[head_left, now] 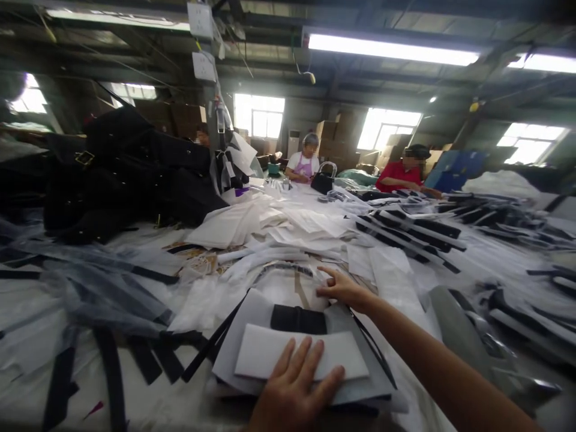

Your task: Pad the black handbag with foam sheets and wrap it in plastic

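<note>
My left hand (299, 384) lies flat, fingers spread, on a white rectangular pad (252, 351). Under the pad is a black handbag (299, 319) partly covered by light grey sheet material, with thin black straps along its sides. Beyond it arches the bag's handle (288, 266), which looks wrapped in clear film. My right hand (344, 288) is beside the right end of that handle, forefinger stretched out and the other fingers partly bent. Nothing shows in it, and whether it touches the handle is unclear.
Black bags (148, 162) are heaped at left. White sheets (270, 219) lie ahead, and black strips (409, 231) in white wrapping are piled right. A grey-green tape dispenser-like object (468, 336) stands by my right arm. Two people (303, 165) work across the table.
</note>
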{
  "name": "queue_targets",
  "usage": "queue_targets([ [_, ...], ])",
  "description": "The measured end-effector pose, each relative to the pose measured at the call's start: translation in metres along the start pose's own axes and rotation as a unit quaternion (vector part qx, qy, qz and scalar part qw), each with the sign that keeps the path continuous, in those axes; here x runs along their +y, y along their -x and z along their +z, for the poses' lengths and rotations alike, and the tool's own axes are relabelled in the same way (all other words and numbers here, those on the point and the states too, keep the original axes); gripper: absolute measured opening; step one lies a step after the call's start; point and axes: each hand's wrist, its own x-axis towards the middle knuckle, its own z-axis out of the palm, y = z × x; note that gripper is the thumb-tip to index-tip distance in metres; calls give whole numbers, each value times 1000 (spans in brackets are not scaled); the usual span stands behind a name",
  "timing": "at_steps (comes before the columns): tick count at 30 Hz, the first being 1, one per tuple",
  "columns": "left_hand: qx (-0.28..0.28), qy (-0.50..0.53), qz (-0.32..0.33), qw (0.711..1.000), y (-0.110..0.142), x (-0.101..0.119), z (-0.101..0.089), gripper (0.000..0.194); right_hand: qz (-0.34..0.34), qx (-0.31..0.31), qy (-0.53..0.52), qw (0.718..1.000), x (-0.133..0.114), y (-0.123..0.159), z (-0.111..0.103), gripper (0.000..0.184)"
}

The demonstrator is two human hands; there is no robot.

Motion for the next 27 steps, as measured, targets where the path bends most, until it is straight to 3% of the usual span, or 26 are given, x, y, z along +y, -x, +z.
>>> queue_targets([
  [6, 7, 4, 2, 1000, 0, -3, 0, 39, -33, 69, -92, 993, -13, -3, -32, 95],
  [11, -5, 9, -1, 1000, 1, -3, 0, 39, -73, 82, -107, 988, -39, 34, -46, 111],
  [15, -17, 19, -7, 1000, 0, -3, -2, 40, -102, 111, -15, 988, -50, 92, -26, 98],
  [17, -24, 27, -11, 999, -1, -2, -3, 41, -132, 128, 77, 980, -45, 121, -9, 63],
  [19, -25, 40, -22, 999, -1, -1, -4, 41, -211, 113, 172, 955, -33, 147, 9, 36],
  [23, -29, 63, -38, 997, 0, 1, -3, 38, -380, 103, 306, 867, -2, 179, 37, 54],
  [27, -46, 84, -36, 995, 2, 0, -4, 36, -399, 139, 365, 830, 23, 190, 54, 56],
])
